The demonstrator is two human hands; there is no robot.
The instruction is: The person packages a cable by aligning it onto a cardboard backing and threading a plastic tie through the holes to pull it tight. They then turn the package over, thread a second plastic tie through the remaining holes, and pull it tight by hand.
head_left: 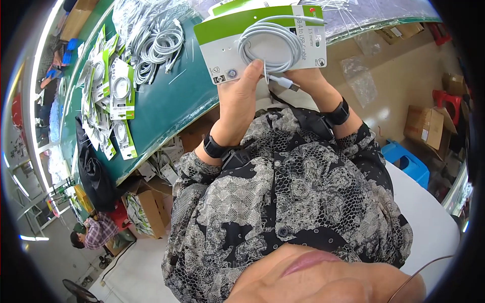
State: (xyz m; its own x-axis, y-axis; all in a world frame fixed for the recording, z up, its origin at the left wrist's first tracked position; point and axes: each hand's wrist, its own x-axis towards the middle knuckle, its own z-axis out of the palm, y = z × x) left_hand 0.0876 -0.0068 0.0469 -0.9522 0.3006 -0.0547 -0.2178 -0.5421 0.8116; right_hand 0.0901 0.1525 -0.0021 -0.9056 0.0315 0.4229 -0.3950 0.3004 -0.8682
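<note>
A green-and-white packaging card (217,50) is held up in front of me over the table's edge. On its face lies a coiled white USB cable (245,48), and a plug (284,82) hangs below the coil. My left hand (237,96) grips the card's lower edge, its thumb pressed at the bottom of the coil. My right hand (309,81) holds the lower right part from underneath; most of its fingers are hidden behind the card. A thin white tie (266,70) shows at the coil's lower side, near my left thumb.
On the green table (166,101) at left lie a pile of carded cables (98,96) and loose white coiled cables (159,48). Thin white ties (331,10) lie at the far right. A cardboard box (427,126) and blue stool (406,164) stand right; another person (101,232) sits lower left.
</note>
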